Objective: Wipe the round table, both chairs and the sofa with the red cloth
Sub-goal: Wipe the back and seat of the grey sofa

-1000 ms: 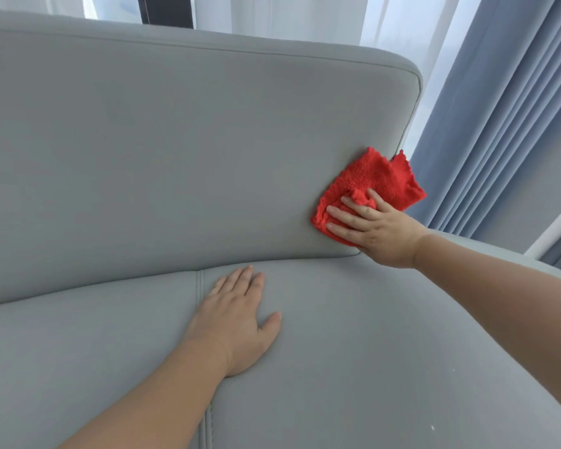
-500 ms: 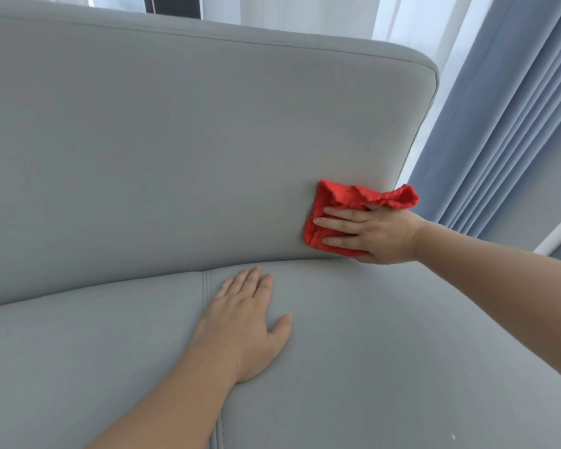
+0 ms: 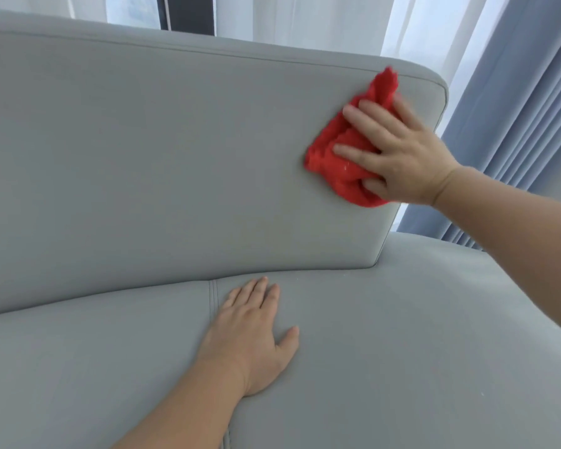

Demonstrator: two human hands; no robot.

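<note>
Head view: I am watching a person working on the grey sofa (image 3: pixel 175 163), with the right hand (image 3: pixel 402 153) pressing the red cloth (image 3: pixel 331 160) against the front of the backrest. The cloth is sitting bunched near the backrest's top right corner, one red tip reaching almost to the piped top edge. The right hand's fingers are lying spread and straight over the cloth, pushing it flat to the upholstery rather than clutching it. The thumb is resting low at the cloth's bottom fold, and I am not able to tell whether it is hooking the fabric.

The left hand (image 3: pixel 253 338) is lying flat and empty on the seat cushion (image 3: pixel 418 351), fingers straight and together, just right of the stitched seam (image 3: pixel 213 296) and near the seat's back edge. I am reading it as bracing the person's lean.

Blue curtains (image 3: pixel 515 124) are hanging past the sofa's right end, and white sheers (image 3: pixel 305 21) are showing behind the top edge.

I am judging the sofa step to be under way, with the wiping now reaching the backrest's right end. The long stretch of backrest to the left and the seat are giving me no sign of whether they are wiped. The round table and both chairs are lying outside this view, so I am unable to say whether they are done or waiting.
</note>
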